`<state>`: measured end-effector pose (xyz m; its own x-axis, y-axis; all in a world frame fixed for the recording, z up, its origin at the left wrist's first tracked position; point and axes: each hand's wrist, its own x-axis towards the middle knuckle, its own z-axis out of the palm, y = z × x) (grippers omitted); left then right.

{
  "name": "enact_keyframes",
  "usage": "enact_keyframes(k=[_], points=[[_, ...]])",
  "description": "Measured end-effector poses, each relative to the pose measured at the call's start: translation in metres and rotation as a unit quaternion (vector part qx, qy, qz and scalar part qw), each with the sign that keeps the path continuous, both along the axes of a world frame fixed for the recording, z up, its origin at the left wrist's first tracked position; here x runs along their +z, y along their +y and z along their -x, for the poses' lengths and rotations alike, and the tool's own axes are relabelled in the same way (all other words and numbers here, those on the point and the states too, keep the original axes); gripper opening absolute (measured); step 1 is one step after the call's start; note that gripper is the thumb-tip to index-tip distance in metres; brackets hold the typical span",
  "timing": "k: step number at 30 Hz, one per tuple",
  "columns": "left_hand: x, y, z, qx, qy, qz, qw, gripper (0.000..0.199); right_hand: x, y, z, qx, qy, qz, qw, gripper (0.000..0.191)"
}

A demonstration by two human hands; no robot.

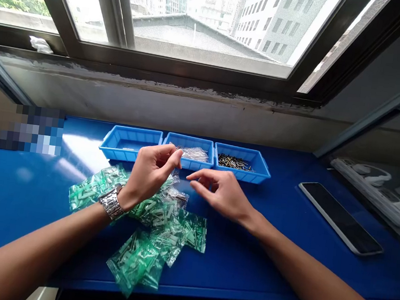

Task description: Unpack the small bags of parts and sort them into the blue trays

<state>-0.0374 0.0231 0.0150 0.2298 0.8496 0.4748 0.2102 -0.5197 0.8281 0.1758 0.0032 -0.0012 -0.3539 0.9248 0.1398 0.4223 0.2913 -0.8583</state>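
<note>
My left hand (156, 168), with a metal watch (111, 202) on its wrist, is raised in front of the middle blue bin (190, 141). Its thumb and index finger are pinched together, and whatever is between them is too small to make out. To its right, my right hand (218, 191) hovers over the table, thumb and index finger apart with nothing visible between them. Small clear plastic pieces (195, 154) lie in the middle bin. Beneath and in front of my left hand spreads a pile of green-and-clear plastic packets (162, 218) with small parts inside.
The right blue bin (263, 170) holds many thin, dark and brassy metal pieces (233, 162), perhaps screws. Another blue bin (130, 155) stands at the left of the row. A phone (339, 218) lies on the blue table (244, 267) at right. Behind is a window (207, 34).
</note>
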Motion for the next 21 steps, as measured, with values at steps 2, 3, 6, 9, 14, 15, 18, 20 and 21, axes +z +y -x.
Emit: enact_keyframes(k=[2, 3, 6, 9, 14, 15, 18, 20, 21], points=[[0.0, 0.0, 0.0, -0.004, 0.004, 0.0, 1.0, 0.042, -0.002, -0.003, 0.003, 0.034, -0.096, -0.06, 0.993, 0.026], [0.0, 0.0, 0.0, -0.005, 0.005, 0.0, 1.0, 0.041, -0.003, -0.004, 0.004, 0.05, -0.125, -0.072, 0.988, 0.027], [0.0, 0.0, -0.001, -0.004, 0.008, -0.002, 1.0, 0.041, -0.006, -0.004, 0.006, 0.063, -0.169, -0.087, 0.98, 0.024], [0.0, 0.0, -0.001, -0.007, 0.009, -0.004, 1.0, 0.041, -0.007, -0.003, 0.006, 0.051, -0.162, -0.062, 0.984, 0.016], [-0.001, 0.001, 0.0, -0.005, 0.011, -0.006, 1.0, 0.042, -0.004, 0.001, 0.002, 0.035, -0.052, 0.007, 0.998, 0.013], [-0.001, 0.001, 0.0, -0.004, 0.013, -0.008, 1.0, 0.042, -0.003, 0.002, 0.001, 0.031, -0.025, 0.017, 0.999, 0.014], [-0.002, 0.002, 0.001, -0.004, 0.019, -0.01, 1.0, 0.042, -0.002, 0.005, -0.001, 0.012, 0.061, 0.069, 0.996, 0.021], [-0.001, 0.002, 0.001, -0.003, 0.021, -0.009, 1.0, 0.042, -0.002, 0.006, -0.001, -0.001, 0.119, 0.101, 0.988, 0.029], [-0.001, 0.001, 0.001, -0.002, 0.021, -0.006, 1.0, 0.042, -0.001, 0.006, -0.001, -0.006, 0.146, 0.109, 0.983, 0.033]])
